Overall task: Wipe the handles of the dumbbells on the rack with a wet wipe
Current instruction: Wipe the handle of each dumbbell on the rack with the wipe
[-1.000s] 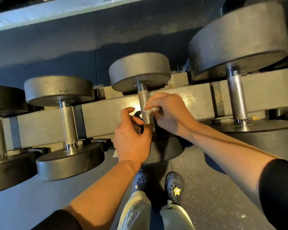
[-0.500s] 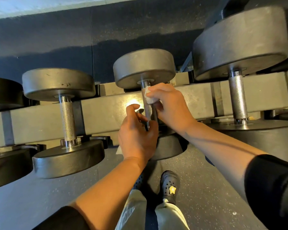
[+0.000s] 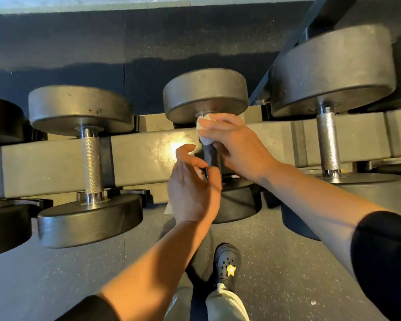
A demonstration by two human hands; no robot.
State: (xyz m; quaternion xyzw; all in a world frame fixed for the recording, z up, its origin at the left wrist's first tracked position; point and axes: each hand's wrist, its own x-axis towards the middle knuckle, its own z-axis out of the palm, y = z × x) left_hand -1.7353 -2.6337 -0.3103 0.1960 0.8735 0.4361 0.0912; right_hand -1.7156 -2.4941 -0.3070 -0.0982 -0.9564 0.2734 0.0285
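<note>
The right hand [image 3: 234, 144] grips a white wipe [image 3: 204, 130] wrapped around the top of the middle dumbbell's handle [image 3: 212, 158]. The left hand [image 3: 192, 188] pinches that handle lower down. Five dumbbells show on the rack [image 3: 44, 163]; two bare handles [image 3: 92, 163] shine. One black shoe [image 3: 227, 262] stands on the floor [image 3: 56, 274].

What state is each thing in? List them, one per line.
Right hand: grips the wet wipe around the top of the middle handle.
Wet wipe: bunched against the handle, just under the far weight.
Left hand: fingers curled round the handle's lower end.
Middle dumbbell: resting on the rack.
Left dumbbell: racked, handle bare.
Right dumbbell: racked, handle bare.
</note>
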